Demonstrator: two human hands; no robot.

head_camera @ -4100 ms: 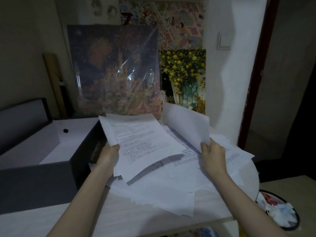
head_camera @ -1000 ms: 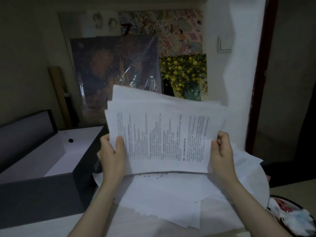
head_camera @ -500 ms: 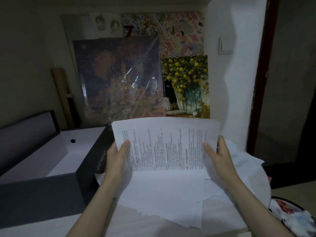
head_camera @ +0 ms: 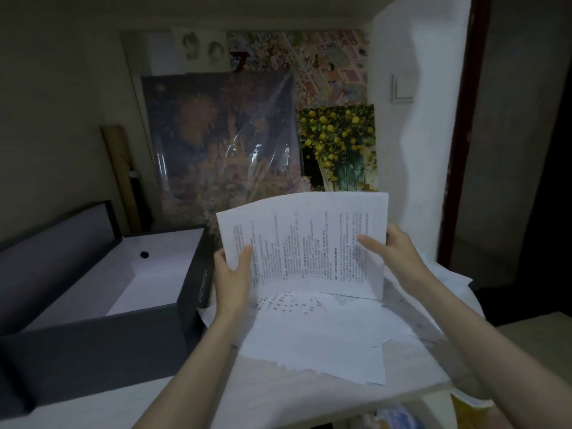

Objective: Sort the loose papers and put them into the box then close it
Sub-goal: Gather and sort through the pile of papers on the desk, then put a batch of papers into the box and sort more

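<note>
Head view shows both hands holding a sheaf of printed sheets upright over the loose papers spread on the table. Left hand pinches its lower left edge, thumb in front; right hand grips the right edge, thumb across the print. Judging by this, the sorting step is in hand: squaring a batch before boxing. Next comes a swing left into the open box, just beside the pile, keeping the limp sheets from fanning. Paper is thin, white and bowed; the box is rigid, dark outside, pale and smooth within, its lid standing open behind.
</note>
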